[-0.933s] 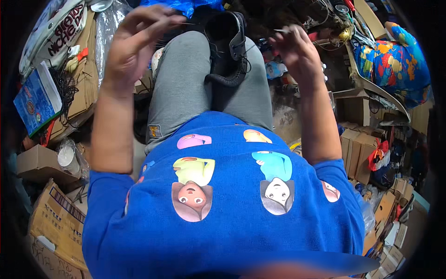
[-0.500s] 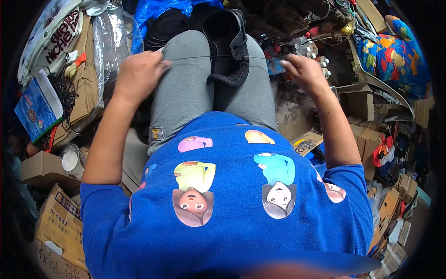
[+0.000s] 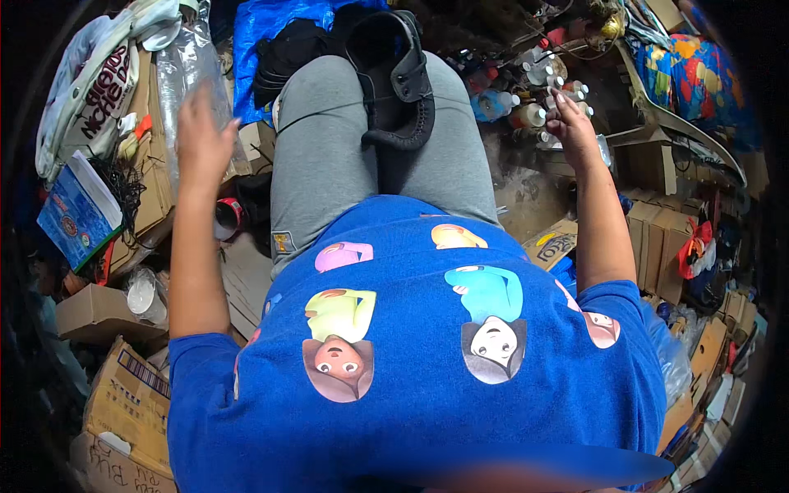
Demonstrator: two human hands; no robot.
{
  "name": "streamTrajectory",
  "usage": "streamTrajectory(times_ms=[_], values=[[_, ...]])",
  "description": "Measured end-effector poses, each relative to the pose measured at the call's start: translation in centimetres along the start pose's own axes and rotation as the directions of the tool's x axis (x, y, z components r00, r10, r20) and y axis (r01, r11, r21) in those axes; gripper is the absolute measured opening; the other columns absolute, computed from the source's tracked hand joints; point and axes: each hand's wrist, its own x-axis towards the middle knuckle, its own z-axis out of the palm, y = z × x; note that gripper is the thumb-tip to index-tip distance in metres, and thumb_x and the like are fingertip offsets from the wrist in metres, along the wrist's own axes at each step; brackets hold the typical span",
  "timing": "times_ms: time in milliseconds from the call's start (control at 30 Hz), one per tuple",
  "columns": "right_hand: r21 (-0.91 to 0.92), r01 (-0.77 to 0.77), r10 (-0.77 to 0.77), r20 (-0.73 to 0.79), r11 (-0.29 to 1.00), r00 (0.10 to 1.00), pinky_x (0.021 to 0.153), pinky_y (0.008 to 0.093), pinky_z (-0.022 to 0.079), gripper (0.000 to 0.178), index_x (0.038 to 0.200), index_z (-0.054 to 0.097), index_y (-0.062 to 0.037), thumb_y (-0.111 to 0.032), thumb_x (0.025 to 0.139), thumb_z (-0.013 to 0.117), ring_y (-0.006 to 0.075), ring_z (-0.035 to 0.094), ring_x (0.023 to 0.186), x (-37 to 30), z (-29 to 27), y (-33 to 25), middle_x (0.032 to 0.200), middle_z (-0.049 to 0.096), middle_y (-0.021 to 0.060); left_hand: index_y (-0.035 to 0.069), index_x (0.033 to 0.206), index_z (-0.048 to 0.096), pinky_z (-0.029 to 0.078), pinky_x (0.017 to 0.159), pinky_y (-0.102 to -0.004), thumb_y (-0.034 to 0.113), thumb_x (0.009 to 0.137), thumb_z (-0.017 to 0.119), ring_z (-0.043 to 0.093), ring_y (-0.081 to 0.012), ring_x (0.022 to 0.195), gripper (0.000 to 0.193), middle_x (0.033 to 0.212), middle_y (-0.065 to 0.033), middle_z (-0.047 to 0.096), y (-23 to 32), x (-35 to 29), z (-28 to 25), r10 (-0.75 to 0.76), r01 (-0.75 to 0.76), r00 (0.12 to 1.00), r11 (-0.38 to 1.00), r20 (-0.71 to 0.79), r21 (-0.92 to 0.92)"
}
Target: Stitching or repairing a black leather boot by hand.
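Around us the floor is crowded with cardboard boxes (image 3: pixel 123 403), crinkled clear plastic (image 3: pixel 185 74) and small bottles (image 3: pixel 538 86). A black leather shoe (image 3: pixel 394 82) rests on our grey lap. Our left hand (image 3: pixel 201 135) hangs spread and empty; our right hand (image 3: pixel 571 127) pinches a small pale bottle, best lifted gently among its neighbours.

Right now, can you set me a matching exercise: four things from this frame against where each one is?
Things:
1. black shoe
2. left hand
3. right hand
4. blue booklet

Places:
A. at the small bottles
B. on the lap, across the grey trousers
C. on cardboard boxes, far left
D. raised by the clear plastic bag

Pairs: 1-B, 2-D, 3-A, 4-C
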Motion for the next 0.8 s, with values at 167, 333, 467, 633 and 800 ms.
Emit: streamTrajectory(times_ms=[167,333,467,633,800], values=[[-0.458,0.083,-0.156,-0.126,0.885,0.980,0.099,0.0304,0.041,0.076,0.142,0.035,0.0055,-0.038,0.088,0.066,0.0228,0.054,0.118,1.0,-0.1,1.4,0.133,0.052,0.0210,0.027,0.128,0.058,0.042,0.102,-0.0450,-0.002,0.076,0.060,0.051,-0.0318,0.123,0.060,0.137,-0.0125,0.050,11.6,7.6,-0.4,0.641,-0.624,0.758,0.659,-0.120,-0.421],[-0.437,0.285,-0.313,0.009,0.853,0.950,0.092,0.0313,0.045,0.062,0.137,0.049,-0.0048,-0.031,0.084,0.070,0.0194,0.059,0.104,-1.8,0.9,1.1,0.116,0.063,0.0139,0.024,0.108,0.069,0.025,0.111,-0.0566,0.000,0.077,0.057,0.049,-0.0210,0.126,0.041,0.120,0.0000,0.063,17.7,12.6,-0.8,0.829,-0.754,0.453,0.552,0.328,-0.356],[-0.426,0.424,-0.463,0.013,0.799,0.886,0.088,0.0307,0.049,0.044,0.129,0.057,-0.0069,-0.018,0.087,0.066,0.0168,0.061,0.096,-6.6,4.2,-1.5,0.110,0.060,0.0098,0.010,0.088,0.065,0.049,0.085,-0.0418,0.009,0.070,0.063,0.064,-0.0270,0.095,0.018,0.085,-0.0089,0.067,17.1,16.3,-2.4,0.780,-0.724,0.604,0.622,0.161,-0.299],[-0.196,0.606,-0.609,0.051,0.771,0.792,0.078,0.0289,0.051,0.034,0.116,0.064,-0.0050,-0.013,0.084,0.070,0.0133,0.062,0.085,-10.1,12.1,-6.5,0.096,0.064,0.0072,-0.001,0.094,0.059,0.049,0.076,-0.0376,0.012,0.074,0.072,0.060,-0.0303,0.086,0.027,0.096,-0.0137,0.058,15.7,17.1,-4.5,0.524,-0.437,0.852,0.726,0.016,-0.530],[-0.320,0.824,-0.848,0.101,0.467,0.520,0.072,0.0311,0.052,0.047,0.111,0.063,-0.0066,-0.027,0.074,0.081,0.0218,0.064,0.080,-8.9,18.5,-11.0,0.094,0.062,0.0113,0.000,0.100,0.057,0.048,0.073,-0.0302,0.020,0.079,0.074,0.057,-0.0175,0.084,0.034,0.095,-0.0103,0.053,17.6,13.0,-6.3,0.277,-0.250,0.959,0.725,-0.060,-0.642]])
